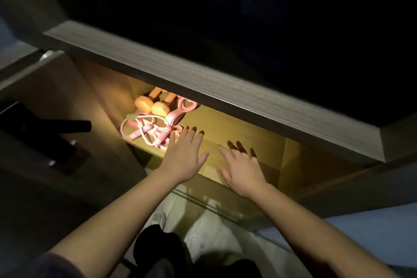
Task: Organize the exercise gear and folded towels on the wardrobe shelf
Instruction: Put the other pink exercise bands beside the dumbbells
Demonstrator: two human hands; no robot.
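At the bottom of the frame, a pale shoe (158,216) stands on the light floor (203,235). Two bare arms reach up from there into the middle of the frame.

The left hand (183,156) is flat with its fingers spread and holds nothing. It is just beside the pink skipping rope (144,131); I cannot tell if it touches it. The right hand (242,170) is also spread wide and holds nothing, over a bare part of the lit shelf (225,127). I think the hands are out like this to feel or measure the free room, maybe for the towels. No towels show here.

The gear is all bunched at the left end of the shelf. That keeps the right side free. Behind the rope lies a pink heart tool (183,108), and behind that two orange dumbbells (150,104).

A grey board (203,79) crosses above and hides the back. Beyond it, everything is dark.

I can see no words or labels.
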